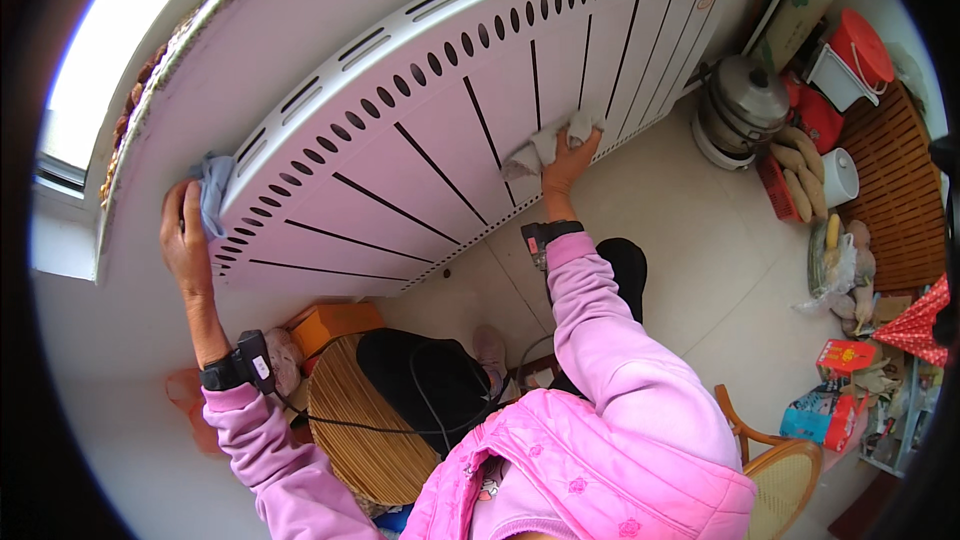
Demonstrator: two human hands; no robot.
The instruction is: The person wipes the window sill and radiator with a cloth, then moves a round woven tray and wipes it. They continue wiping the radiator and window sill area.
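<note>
A long white metal radiator cover [442, 135], with rows of oval holes and dark slots, runs along the wall before me. My left hand [186, 236] holds a light blue cloth [216, 191] against the cover's left end, near its top corner. Lower on the front panel, right of the middle, my right hand [571, 163] presses a greyish-white cloth [536, 152] to the surface. Part of each cloth is hidden by the fingers. Both wrists carry black straps with small devices, and a cable hangs from the left one.
A round slatted wooden table [364, 420] and an orange box [337, 324] are by my legs. A lidded metal pot [746, 101] stands beyond the cover's right end. Sweet potatoes [802, 165], a white bucket [841, 174] and a cane chair [784, 480] line the right side.
</note>
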